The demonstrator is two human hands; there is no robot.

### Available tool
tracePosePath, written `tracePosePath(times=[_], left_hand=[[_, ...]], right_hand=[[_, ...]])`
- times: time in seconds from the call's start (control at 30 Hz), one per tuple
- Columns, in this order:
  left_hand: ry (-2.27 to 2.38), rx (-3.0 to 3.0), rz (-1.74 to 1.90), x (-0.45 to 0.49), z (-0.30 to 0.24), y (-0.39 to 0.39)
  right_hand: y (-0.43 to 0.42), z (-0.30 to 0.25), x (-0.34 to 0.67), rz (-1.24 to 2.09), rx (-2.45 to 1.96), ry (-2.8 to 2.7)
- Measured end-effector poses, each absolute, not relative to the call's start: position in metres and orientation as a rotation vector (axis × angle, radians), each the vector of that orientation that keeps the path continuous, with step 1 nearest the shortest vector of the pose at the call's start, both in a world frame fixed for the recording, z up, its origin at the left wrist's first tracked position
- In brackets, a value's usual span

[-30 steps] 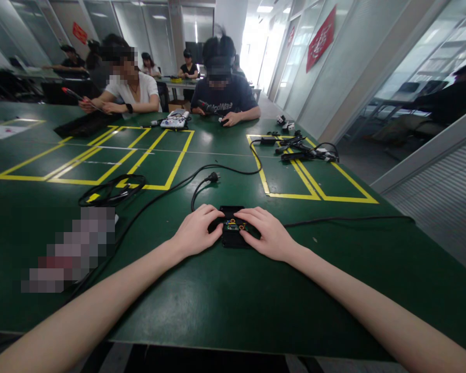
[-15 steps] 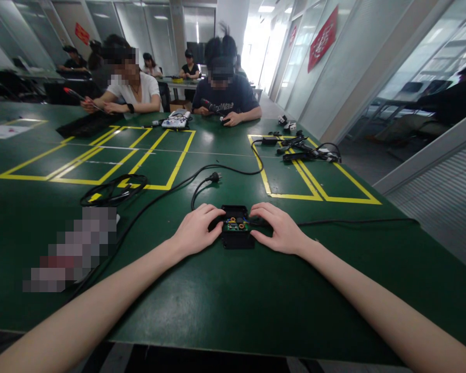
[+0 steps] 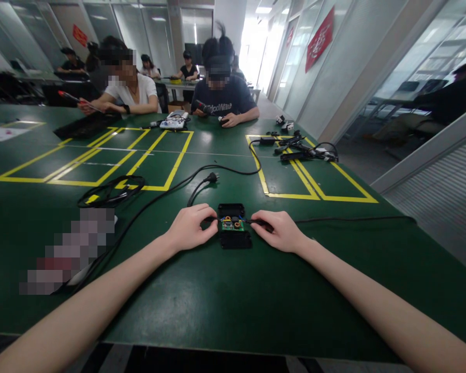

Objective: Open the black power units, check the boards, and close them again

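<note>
A green circuit board (image 3: 228, 226) with copper-coloured ring coils lies between my hands, with a black cable running off each side. Behind it sits one half of a black plastic case (image 3: 231, 207); the other black case half (image 3: 236, 240) is in front. My left hand (image 3: 194, 226) is closed on the left cable just beside the board, its plug (image 3: 212, 177) lying beyond the hand. On the other side, my right hand (image 3: 276, 229) pinches the black cable (image 3: 353, 219) that trails off to the right.
A coiled black cable (image 3: 112, 191) and a blurred-out object (image 3: 77, 238) lie to the left. Farther right is a tangle of black cables and adapters (image 3: 303, 147). Yellow tape outlines (image 3: 291, 196) mark the green table (image 3: 241, 295). Co-workers sit across it.
My hands have moved from the sides of the case to the cables at either end of the board. Both hands have closed, and the board now shows more fully between the case halves.
</note>
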State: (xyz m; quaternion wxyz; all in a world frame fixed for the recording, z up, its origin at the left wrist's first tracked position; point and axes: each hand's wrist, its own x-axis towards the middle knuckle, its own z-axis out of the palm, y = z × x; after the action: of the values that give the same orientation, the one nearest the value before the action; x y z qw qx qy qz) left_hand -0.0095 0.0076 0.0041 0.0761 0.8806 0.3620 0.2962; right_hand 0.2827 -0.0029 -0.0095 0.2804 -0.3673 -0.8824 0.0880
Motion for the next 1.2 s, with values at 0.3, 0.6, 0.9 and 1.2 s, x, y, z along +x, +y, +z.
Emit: tracePosePath(times=[0.3,0.6,0.9,1.2], left_hand=[[0.857,2.681,0.89,-0.0108,0.0058,0.0016],[0.773,2.667,0.821,-0.0101,0.0063,-0.0001],[0.914,2.613,0.7,-0.0094,0.0036,0.0026],[0.992,2.585,0.757,-0.0111,0.0017,0.005]], right_hand=[[-0.0073,-0.0077,0.2832,0.24,-0.861,-2.345],[-0.0085,-0.0045,0.2831,0.21,-0.798,-2.376],[-0.0062,-0.0067,0.2817,0.13,-0.862,-2.453],[-0.003,-0.0093,0.2789,0.158,-0.949,-2.444]])
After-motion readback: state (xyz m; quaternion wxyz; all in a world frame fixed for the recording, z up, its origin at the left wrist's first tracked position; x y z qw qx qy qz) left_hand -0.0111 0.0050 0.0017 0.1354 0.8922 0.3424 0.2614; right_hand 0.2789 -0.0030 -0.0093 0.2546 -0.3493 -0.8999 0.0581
